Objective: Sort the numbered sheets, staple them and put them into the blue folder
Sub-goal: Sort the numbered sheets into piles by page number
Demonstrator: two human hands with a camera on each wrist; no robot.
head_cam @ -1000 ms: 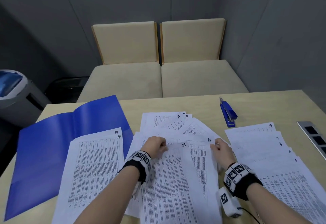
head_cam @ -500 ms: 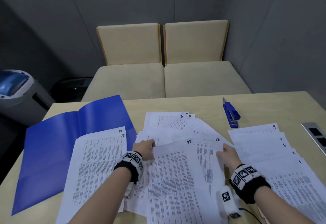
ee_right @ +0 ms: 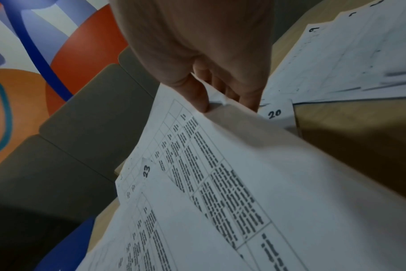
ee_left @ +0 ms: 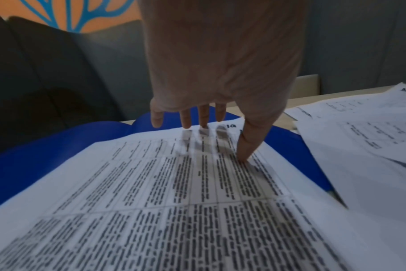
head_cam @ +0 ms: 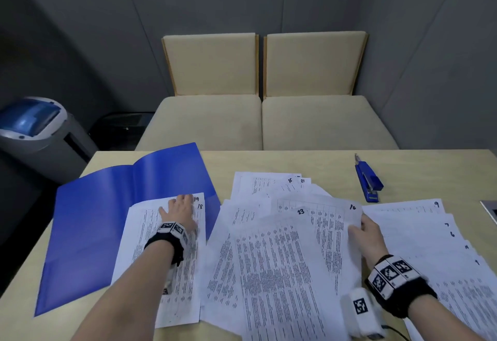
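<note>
The open blue folder (head_cam: 107,206) lies at the table's left. On its right half rest sheets 18 and 19 (head_cam: 161,260). My left hand (head_cam: 178,206) lies flat on their top end with straight, spread fingers; the left wrist view shows the thumb (ee_left: 246,146) touching the paper. A loose pile (head_cam: 282,260) with sheets 23, 16, 15 and 21 fills the middle. My right hand (head_cam: 360,229) pinches the right edge of sheet 16 (head_cam: 330,227), thumb (ee_right: 199,99) on top, lifting it; sheet 20 (ee_right: 276,113) shows beneath. The blue stapler (head_cam: 368,182) lies behind.
A fanned stack of sheets (head_cam: 419,222) numbered 9, 7, 6 and lower lies at the right. A metal socket panel (head_cam: 490,211) sits at the table's right edge. Two beige chairs (head_cam: 263,120) stand behind the table, a grey bin (head_cam: 35,131) at left.
My left hand has left the middle pile and moved left onto sheets 18 and 19. My right hand has shifted right and taken hold of the edge of sheet 16.
</note>
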